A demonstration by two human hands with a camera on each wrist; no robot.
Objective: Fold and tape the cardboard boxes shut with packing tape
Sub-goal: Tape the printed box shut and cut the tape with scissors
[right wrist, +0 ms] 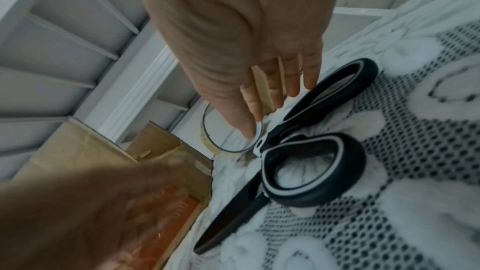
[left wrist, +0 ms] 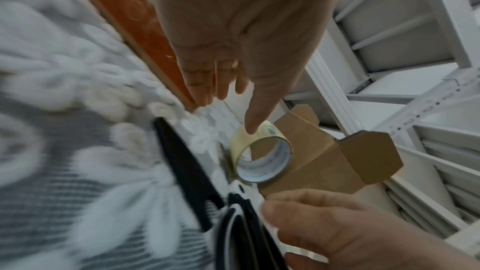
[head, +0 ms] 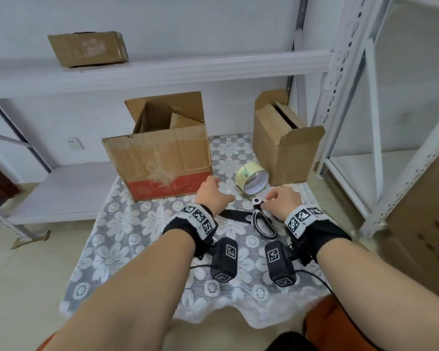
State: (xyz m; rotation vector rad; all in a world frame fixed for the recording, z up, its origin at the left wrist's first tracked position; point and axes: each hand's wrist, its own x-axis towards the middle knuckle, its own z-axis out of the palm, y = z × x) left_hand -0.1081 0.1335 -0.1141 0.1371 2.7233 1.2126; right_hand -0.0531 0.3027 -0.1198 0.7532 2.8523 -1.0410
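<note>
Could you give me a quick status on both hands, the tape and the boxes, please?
Left hand and right hand open, holding nothing. Tape roll untouched on tablecloth; both boxes unsealed. Scissors beneath right hand.

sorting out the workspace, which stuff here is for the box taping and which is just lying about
For the job:
- big open box
- smaller open box
- roll of tape
- scissors

Lying about:
- flat box up on the shelf
- brown carton at the far right
- lace tablecloth, just the work surface
</note>
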